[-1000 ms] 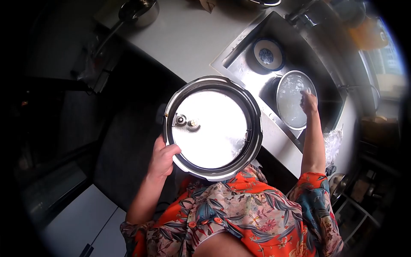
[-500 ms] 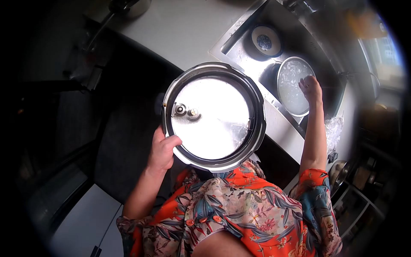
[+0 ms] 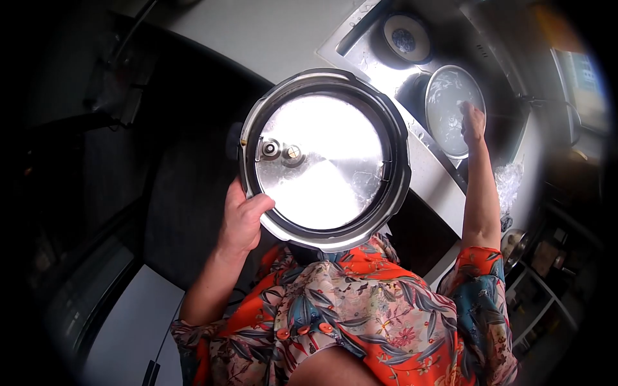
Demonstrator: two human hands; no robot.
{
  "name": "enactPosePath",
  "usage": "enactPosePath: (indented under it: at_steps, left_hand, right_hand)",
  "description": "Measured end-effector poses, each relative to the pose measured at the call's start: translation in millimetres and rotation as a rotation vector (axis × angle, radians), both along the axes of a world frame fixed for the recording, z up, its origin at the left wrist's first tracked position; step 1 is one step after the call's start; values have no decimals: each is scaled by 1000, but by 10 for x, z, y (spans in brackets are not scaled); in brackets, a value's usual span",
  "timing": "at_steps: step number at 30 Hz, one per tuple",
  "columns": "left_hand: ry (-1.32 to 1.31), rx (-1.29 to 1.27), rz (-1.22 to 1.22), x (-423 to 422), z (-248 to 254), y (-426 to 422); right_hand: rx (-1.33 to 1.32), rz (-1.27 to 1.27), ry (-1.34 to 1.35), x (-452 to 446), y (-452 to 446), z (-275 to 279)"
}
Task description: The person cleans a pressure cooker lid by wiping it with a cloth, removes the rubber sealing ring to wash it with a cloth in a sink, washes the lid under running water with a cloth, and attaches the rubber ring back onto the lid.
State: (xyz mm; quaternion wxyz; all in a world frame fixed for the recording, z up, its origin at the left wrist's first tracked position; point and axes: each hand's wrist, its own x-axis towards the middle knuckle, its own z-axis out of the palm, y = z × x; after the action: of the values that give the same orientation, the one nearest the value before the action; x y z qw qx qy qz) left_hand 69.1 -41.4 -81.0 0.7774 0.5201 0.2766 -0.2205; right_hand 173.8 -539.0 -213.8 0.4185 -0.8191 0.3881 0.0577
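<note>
In the head view, my left hand grips the lower left rim of a round metal pressure cooker lid. The lid's inner side faces up, showing a dark sealing ring and two small valve fittings at left. My right hand reaches over the right side of a pot of cloudy water in the sink. Its fingers are bent together at the water; their tips are hidden, and I cannot make out what they hold.
The metal sink also holds a white bowl with a blue pattern. Pale countertop runs along its left. A crumpled clear plastic bag lies right of my forearm, near a metal bowl and a rack.
The lid has risen slightly in view with my left hand. My right hand has dipped its fingers lower into the water. The view has shifted a little.
</note>
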Motion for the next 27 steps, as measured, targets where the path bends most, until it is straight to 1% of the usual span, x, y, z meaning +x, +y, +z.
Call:
enactPosePath:
  at_steps: [3, 5, 8, 10, 11, 12, 13, 14, 16, 18, 20, 23, 24, 25, 27]
  left_hand:
    - [10, -43, 10, -3, -33, 9]
    - [20, -58, 8, 3, -38, 15]
    - [28, -61, -12, 22, -28, 20]
    - [20, -76, -17, 25, -33, 22]
    - [18, -104, -28, 16, -61, 41]
    - [24, -116, -24, 19, -51, 41]
    - [18, -140, -23, 24, -47, 42]
    - [12, -165, -23, 30, -44, 49]
    - [27, -210, -49, 80, -21, 62]
    - [48, -242, -74, 123, -35, 90]
    - [82, -258, -91, 151, -85, 136]
    - [88, -240, -106, 170, -116, 141]
    - [85, -230, -119, 169, -136, 145]
    - [96, -222, -91, 173, -122, 126]
    - [96, -202, -128, 142, -214, 149]
  right_hand:
    - [-460, 314, -11, -46, -239, -190]
    - [-481, 378, 114, -44, -307, -162]
    - [-537, 481, 222, -32, -244, 125]
    - [-339, 495, 112, 60, -196, 326]
    - [-192, 420, -88, 69, 219, 633]
    - [-159, 473, -37, 97, 598, 1018]
    - [-79, 490, -96, 98, 874, 1195]
    - [1, 504, -154, 82, 1124, 1282]
    - [172, 647, -279, 29, 1662, 1330]
    - [287, 698, -253, -53, 2335, 1349]
    - [-40, 850, -270, -55, 2781, 1262]
    - [-363, 1009, -504, -142, 3071, 1169]
    - [-377, 1089, -543, -182, 3078, 1066]
    - [-294, 1076, -520, -229, 3125, 979]
    - [-156, 1002, -495, -256, 3210, 883]
